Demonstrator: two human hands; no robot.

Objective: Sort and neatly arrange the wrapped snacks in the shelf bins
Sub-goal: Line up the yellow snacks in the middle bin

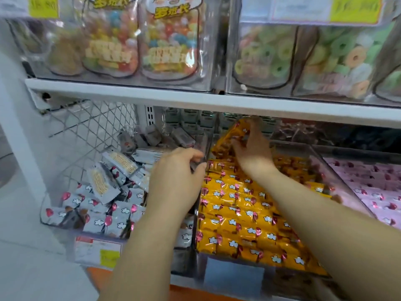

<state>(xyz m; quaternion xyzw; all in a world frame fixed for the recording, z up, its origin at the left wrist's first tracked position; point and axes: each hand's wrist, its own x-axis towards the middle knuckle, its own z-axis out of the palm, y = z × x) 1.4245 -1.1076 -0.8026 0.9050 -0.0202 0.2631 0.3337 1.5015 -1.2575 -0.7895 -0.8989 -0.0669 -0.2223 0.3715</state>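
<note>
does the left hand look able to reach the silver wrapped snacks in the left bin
Probably yes. The left hand sits at the right edge of the bin, right beside the silver wrapped snacks. They lie uncovered in the open top, and nothing lies between.

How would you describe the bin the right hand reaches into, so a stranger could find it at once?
Below the white shelf board, take the middle bin of three, where the right hand reaches. Its tidy rows of orange snacks stand out; neighbours hold grey snacks and pink snacks.
</note>
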